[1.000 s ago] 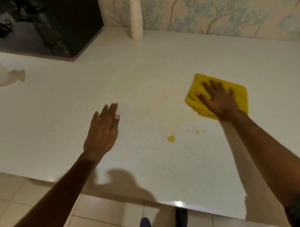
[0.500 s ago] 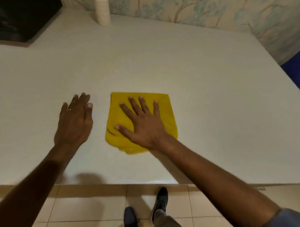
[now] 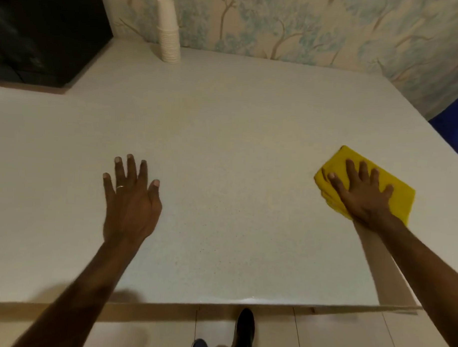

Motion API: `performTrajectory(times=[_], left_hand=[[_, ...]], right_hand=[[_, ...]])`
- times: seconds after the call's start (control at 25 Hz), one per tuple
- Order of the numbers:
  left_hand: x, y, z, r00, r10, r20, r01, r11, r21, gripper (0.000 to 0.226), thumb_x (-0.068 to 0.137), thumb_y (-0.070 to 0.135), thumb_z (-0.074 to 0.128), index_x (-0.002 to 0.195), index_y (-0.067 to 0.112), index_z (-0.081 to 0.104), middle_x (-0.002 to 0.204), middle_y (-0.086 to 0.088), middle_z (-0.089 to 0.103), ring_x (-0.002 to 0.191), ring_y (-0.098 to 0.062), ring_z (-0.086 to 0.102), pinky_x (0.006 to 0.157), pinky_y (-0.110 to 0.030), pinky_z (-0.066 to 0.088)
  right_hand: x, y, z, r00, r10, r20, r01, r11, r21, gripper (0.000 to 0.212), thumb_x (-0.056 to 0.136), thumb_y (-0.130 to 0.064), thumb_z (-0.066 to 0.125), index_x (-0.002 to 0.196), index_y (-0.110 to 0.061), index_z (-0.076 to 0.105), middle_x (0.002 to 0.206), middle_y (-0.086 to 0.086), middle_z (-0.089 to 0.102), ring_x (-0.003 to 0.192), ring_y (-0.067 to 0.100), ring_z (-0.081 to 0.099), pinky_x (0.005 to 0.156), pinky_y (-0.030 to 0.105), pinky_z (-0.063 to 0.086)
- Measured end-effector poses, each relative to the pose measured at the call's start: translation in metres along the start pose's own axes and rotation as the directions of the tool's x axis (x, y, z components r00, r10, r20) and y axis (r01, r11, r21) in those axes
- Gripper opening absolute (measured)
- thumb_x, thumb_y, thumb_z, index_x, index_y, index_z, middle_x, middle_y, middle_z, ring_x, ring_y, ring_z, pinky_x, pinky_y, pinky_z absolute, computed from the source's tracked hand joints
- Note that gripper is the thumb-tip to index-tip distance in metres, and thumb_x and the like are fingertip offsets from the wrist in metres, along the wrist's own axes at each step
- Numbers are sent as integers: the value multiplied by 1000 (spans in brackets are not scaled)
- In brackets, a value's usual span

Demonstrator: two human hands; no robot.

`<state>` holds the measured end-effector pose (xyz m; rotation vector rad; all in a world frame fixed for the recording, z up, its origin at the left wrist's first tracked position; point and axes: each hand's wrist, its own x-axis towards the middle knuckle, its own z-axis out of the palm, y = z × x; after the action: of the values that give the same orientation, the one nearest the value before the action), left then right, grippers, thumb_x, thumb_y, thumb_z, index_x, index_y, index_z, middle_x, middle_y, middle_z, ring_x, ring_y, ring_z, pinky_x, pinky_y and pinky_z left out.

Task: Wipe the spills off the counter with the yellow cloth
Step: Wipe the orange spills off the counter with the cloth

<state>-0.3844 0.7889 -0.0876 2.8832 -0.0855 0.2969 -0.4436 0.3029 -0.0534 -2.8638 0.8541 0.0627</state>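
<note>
- While the right hand (image 3: 362, 196) presses flat, fingers spread, on the folded yellow cloth (image 3: 401, 197) near the counter (image 3: 237, 121) right edge, wiping is mid-stroke.
- Left hand (image 3: 130, 203) lies open, holding nothing.
- No spill is visible, though blur may hide faint marks; next, probably sweep back leftward.

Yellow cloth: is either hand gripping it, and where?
Not gripped. The right hand presses flat on the yellow cloth, fingers spread. The left hand holds nothing.
</note>
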Motion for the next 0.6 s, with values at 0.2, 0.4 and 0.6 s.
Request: performTrajectory(times=[0.2, 0.4, 0.6], left_hand=[[-1, 1, 2, 1000, -19, -13, 17, 987, -159, 72, 101, 55, 2, 160, 16, 16, 170, -6, 10, 159, -20, -1, 129, -46, 4], [-2, -1, -6, 989, -130, -71, 69, 830, -553, 68, 100, 61, 8, 160, 30, 13, 170, 14, 9, 155, 3, -4, 129, -37, 0], [2, 3, -15, 989, -114, -93, 65, 906, -418, 64, 103, 44, 15, 160, 14, 19, 171, -2, 12, 159, -13, 0, 129, -39, 2]], right_hand=[[-91, -117, 42, 830, -557, 40, 558, 827, -66, 80, 82, -89, 3, 154, -56, -7, 171, -8, -7, 157, 35, -5, 118, 73, 2], [-110, -301, 70, 539, -841, 45, 840, 541, 36, 75, 89, -81, 16, 157, -51, 5, 172, -2, 1, 156, 42, -7, 113, 77, -7], [-33, -435, 78, 498, -855, 143, 862, 506, 27, 79, 90, -79, 20, 159, -43, 9, 172, 0, -2, 155, 42, -12, 109, 78, -17]])
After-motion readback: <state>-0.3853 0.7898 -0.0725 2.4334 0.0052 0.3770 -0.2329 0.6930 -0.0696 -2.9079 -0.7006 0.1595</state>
